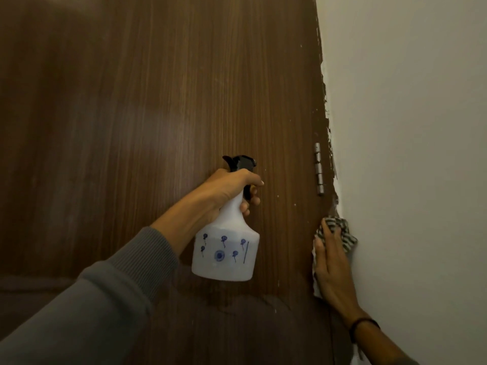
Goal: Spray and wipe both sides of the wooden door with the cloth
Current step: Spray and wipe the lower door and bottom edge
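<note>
So our left hand (232, 188) grips the spray bottle (225, 248). Further right, our right hand (332, 262) presses the cloth (345, 233) flat on the door (158, 101), below the hinge (319, 168).

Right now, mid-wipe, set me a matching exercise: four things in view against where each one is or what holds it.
Things:
1. spray bottle
2. cloth
3. hinge
4. wall

Places or states:
A. metal, on the right edge of the door, above the cloth
B. pressed flat under the right hand at the door's edge
C. pale, to the right of the door
D. gripped at the neck by the left hand

Pairs: 1-D, 2-B, 3-A, 4-C
</note>
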`<state>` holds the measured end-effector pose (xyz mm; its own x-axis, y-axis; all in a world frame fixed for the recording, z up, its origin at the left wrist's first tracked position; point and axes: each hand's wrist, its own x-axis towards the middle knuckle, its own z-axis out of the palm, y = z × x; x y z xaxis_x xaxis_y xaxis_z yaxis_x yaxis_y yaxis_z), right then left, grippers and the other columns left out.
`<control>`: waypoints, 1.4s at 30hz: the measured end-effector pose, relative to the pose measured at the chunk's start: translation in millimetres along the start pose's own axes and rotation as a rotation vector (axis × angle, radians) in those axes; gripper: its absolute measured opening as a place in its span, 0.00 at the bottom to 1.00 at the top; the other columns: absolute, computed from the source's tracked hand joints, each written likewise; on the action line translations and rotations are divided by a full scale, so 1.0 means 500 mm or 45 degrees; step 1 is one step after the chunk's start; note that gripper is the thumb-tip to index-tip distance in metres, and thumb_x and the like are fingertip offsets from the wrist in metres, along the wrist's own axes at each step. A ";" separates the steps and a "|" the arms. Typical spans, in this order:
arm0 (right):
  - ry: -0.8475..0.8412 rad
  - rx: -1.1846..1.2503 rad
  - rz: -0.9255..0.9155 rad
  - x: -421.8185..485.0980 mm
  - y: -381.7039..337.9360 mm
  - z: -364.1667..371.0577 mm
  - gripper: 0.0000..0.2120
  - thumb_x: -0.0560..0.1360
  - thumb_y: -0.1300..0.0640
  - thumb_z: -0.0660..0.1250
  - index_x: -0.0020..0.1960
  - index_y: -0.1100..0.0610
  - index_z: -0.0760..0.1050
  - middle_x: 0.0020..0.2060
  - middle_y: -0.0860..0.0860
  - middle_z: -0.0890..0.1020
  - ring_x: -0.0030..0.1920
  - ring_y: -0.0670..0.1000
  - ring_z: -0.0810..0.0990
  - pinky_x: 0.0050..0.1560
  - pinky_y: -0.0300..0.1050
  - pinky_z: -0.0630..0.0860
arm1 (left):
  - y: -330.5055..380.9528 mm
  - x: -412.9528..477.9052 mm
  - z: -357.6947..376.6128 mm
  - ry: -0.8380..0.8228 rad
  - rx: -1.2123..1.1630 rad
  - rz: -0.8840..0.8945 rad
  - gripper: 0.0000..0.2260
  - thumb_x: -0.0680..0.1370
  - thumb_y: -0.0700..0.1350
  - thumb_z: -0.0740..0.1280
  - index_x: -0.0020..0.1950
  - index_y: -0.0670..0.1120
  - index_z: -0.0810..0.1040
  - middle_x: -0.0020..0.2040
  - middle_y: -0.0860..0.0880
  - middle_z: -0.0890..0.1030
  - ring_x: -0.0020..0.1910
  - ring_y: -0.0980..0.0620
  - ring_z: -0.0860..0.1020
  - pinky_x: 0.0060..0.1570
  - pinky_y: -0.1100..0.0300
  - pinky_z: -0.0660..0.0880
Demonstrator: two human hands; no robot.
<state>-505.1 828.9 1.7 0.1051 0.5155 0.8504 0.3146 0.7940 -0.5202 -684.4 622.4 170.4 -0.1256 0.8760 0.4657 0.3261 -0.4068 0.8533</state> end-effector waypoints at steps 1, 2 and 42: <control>0.003 0.032 0.001 0.012 -0.012 -0.003 0.27 0.84 0.40 0.52 0.80 0.42 0.49 0.80 0.43 0.51 0.79 0.43 0.49 0.77 0.44 0.47 | 0.002 -0.002 0.000 0.003 0.009 -0.001 0.10 0.78 0.44 0.71 0.38 0.43 0.77 0.34 0.45 0.82 0.20 0.55 0.71 0.25 0.64 0.74; 0.018 0.073 0.002 0.028 -0.026 -0.007 0.27 0.85 0.42 0.52 0.81 0.43 0.48 0.81 0.44 0.52 0.78 0.43 0.50 0.77 0.46 0.48 | 0.004 -0.005 0.000 0.004 0.014 -0.006 0.10 0.78 0.44 0.71 0.39 0.42 0.77 0.33 0.45 0.82 0.20 0.55 0.71 0.24 0.64 0.74; 0.376 0.005 -0.229 0.257 -0.083 0.013 0.24 0.84 0.40 0.52 0.78 0.43 0.60 0.77 0.49 0.67 0.75 0.54 0.67 0.73 0.65 0.66 | -0.011 0.031 -0.001 -0.018 0.026 -0.017 0.09 0.77 0.44 0.71 0.39 0.42 0.77 0.35 0.44 0.83 0.19 0.56 0.69 0.21 0.65 0.71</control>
<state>-510.7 864.1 132.2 0.3169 0.2520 0.9144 0.3496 0.8652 -0.3596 -688.6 637.9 172.9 -0.1169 0.8851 0.4506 0.3438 -0.3896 0.8544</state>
